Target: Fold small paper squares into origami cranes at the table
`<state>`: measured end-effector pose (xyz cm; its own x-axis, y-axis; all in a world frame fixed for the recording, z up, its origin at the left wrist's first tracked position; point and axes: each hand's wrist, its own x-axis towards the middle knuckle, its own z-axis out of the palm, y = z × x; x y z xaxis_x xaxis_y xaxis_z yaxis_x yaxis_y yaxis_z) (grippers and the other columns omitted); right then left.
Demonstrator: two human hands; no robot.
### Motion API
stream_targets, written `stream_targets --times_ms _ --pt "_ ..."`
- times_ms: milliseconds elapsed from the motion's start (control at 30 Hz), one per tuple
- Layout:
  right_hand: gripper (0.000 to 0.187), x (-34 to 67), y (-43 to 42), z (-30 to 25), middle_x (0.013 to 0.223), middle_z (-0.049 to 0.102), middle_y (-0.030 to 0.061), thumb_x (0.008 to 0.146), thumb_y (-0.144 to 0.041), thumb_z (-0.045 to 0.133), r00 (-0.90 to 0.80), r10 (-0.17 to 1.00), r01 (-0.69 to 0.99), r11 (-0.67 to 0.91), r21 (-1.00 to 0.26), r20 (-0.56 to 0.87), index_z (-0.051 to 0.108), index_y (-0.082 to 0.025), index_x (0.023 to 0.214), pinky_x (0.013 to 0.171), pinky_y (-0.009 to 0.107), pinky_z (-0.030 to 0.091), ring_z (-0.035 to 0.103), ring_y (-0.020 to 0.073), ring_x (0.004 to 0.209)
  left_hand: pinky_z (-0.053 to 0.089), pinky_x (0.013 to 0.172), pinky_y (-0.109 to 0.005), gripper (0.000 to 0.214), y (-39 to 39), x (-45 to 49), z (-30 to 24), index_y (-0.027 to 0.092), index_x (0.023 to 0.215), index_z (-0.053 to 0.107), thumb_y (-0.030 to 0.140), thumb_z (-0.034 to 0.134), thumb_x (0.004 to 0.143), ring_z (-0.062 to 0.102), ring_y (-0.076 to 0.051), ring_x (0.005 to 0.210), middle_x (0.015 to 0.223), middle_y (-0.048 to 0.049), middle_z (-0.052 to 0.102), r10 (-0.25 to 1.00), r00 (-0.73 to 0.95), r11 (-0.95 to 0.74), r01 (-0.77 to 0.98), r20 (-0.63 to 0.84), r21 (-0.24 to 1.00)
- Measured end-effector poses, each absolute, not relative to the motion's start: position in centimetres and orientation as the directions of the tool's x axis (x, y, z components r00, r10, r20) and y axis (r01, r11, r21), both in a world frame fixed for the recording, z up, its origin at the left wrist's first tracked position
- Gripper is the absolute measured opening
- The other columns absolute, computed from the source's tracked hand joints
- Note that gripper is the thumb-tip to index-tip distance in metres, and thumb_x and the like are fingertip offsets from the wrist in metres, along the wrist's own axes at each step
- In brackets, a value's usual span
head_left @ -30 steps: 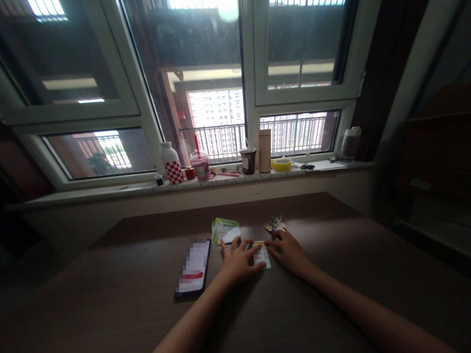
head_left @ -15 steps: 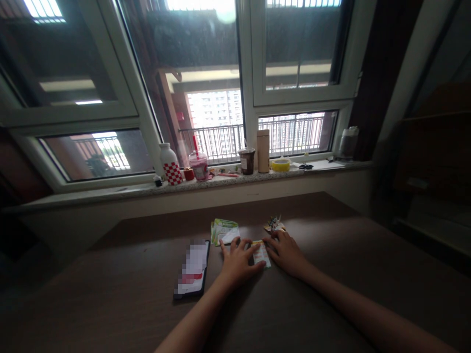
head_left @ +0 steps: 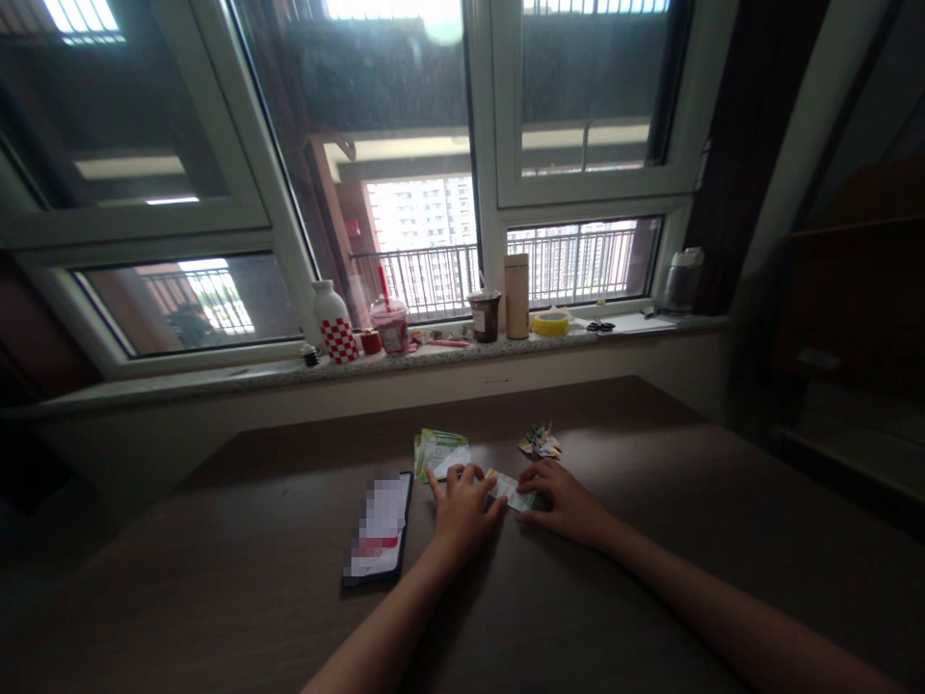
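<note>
A small white, green and yellow packet (head_left: 513, 492) lies nearly sideways on the brown table, between both hands. My left hand (head_left: 464, 506) has its thumb and fingertips at the packet's left end, with the index side bent over it; its little finger stretches toward a stack of green packets (head_left: 442, 453). From the right, my right hand (head_left: 562, 501) grips the other end, fingers on top and thumb at the near edge. Just beyond the right hand sits a heap of small torn scraps (head_left: 541, 441). Print on the packet is too small to read.
A phone (head_left: 377, 530) with a blurred screen lies left of my left hand. Along the windowsill (head_left: 434, 360) stand a checkered bottle (head_left: 336, 323), a pink drink cup (head_left: 390, 326), a dark drink cup (head_left: 484, 316), a tan flask (head_left: 516, 297) and yellow tape (head_left: 551, 324).
The packet has turned from upright to nearly sideways. My right hand has shifted slightly toward me and taken its right end, uncovering more of the scrap heap. My left thumb has drawn in.
</note>
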<state>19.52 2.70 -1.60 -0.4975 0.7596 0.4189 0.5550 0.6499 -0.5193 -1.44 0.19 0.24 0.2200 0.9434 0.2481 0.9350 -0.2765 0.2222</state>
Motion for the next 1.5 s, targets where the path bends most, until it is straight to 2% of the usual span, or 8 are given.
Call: stream_targets --times_ms 133,267,533,767,1100,1267,1367,1500 --pt "0.027 19.5 2.7 -1.6 0.109 0.067 0.0074 0.075 -0.036 0.077 -0.496 0.764 0.565 0.645 -0.516 0.412 0.074 -0.022 0.098 0.098 0.039 0.043 0.056 0.0252 0.108 -0.006 0.11 -0.075 0.028 0.4 -1.7 0.1 0.035 0.11 0.069 0.046 0.056 0.088 0.038 -0.033 0.132 0.131 -0.0016 0.06 0.943 0.228 -0.295 0.91 0.242 0.291" --pt "0.021 19.6 3.0 -2.0 0.106 0.068 0.0067 0.078 -0.032 0.074 -0.491 0.758 0.543 0.651 -0.53 0.428 0.074 -0.022 0.096 0.097 0.038 0.044 0.058 0.0239 0.105 -0.009 0.108 -0.076 0.029 0.6 -1.9 0.0 0.039 0.115 0.067 0.044 0.059 0.088 0.036 -0.034 0.135 0.131 0.0012 0.063 0.94 0.24 -0.315 0.881 0.241 0.352" --pt "0.013 19.5 3.0 -2.1 0.1 0.069 0.005 0.084 -0.027 0.065 -0.465 0.749 0.516 0.662 -0.544 0.472 0.075 -0.024 0.09 0.095 0.036 0.045 0.06 0.021 0.101 -0.009 0.108 -0.076 0.02 0.7 -1.9 -0.2 0.04 0.103 0.072 0.043 0.056 0.091 0.043 -0.031 0.129 0.12 0.0023 0.069 0.929 0.259 -0.344 0.871 0.265 0.35" --pt "0.014 19.4 3.2 -2.3 0.091 0.07 0.0063 0.085 -0.024 0.062 -0.436 0.743 0.52 0.669 -0.531 0.509 0.074 -0.02 0.078 0.088 0.037 0.046 0.061 0.0214 0.093 -0.007 0.109 -0.076 0.021 0.8 -1.6 -0.2 0.033 0.091 0.075 0.037 0.054 0.093 0.048 -0.028 0.125 0.113 0.0015 0.07 0.916 0.257 -0.357 0.873 0.309 0.333" --pt "0.013 19.6 3.1 -2.0 0.085 0.07 0.0054 0.087 -0.027 0.063 -0.434 0.754 0.517 0.657 -0.549 0.493 0.073 -0.02 0.081 0.084 0.033 0.046 0.061 0.0206 0.088 0.001 0.113 -0.071 0.019 0.9 -1.5 -0.1 0.023 0.084 0.066 0.027 0.051 0.095 0.053 -0.024 0.117 0.104 -0.0024 0.07 0.909 0.237 -0.362 0.856 0.342 0.369" --pt "0.015 19.6 3.3 -2.0 0.085 0.071 0.0063 0.089 -0.024 0.058 -0.353 0.818 0.549 0.574 -0.608 0.454 0.071 -0.018 0.084 0.081 0.033 0.047 0.063 0.021 0.084 0.007 0.115 -0.067 0.015 1.2 -1.6 -0.4 0.025 0.099 0.063 0.03 0.051 0.094 0.051 -0.025 0.12 0.113 -0.004 0.067 0.908 0.201 -0.349 0.848 0.366 0.399" --pt "0.015 19.7 3.4 -2.1 0.087 0.071 0.007 0.088 -0.024 0.059 -0.28 0.845 0.574 0.528 -0.626 0.456 0.071 -0.017 0.089 0.083 0.035 0.047 0.064 0.0221 0.085 0.01 0.116 -0.065 0.037 1.3 -1.7 -0.8 0.027 0.126 0.053 0.029 0.057 0.089 0.048 -0.027 0.127 0.125 -0.0068 0.062 0.91 0.173 -0.331 0.848 0.376 0.413" --pt "0.019 19.8 3.5 -2.2 0.087 0.07 0.007 0.086 -0.022 0.057 -0.22 0.859 0.593 0.494 -0.636 0.462 0.07 -0.016 0.098 0.085 0.037 0.047 0.064 0.0225 0.085 0.012 0.116 -0.065 0.057 1.4 -1.7 -1.2 0.023 0.137 0.043 0.029 0.063 0.083 0.045 -0.029 0.13 0.132 -0.011 0.057 0.925 0.132 -0.279 0.872 0.355 0.403"
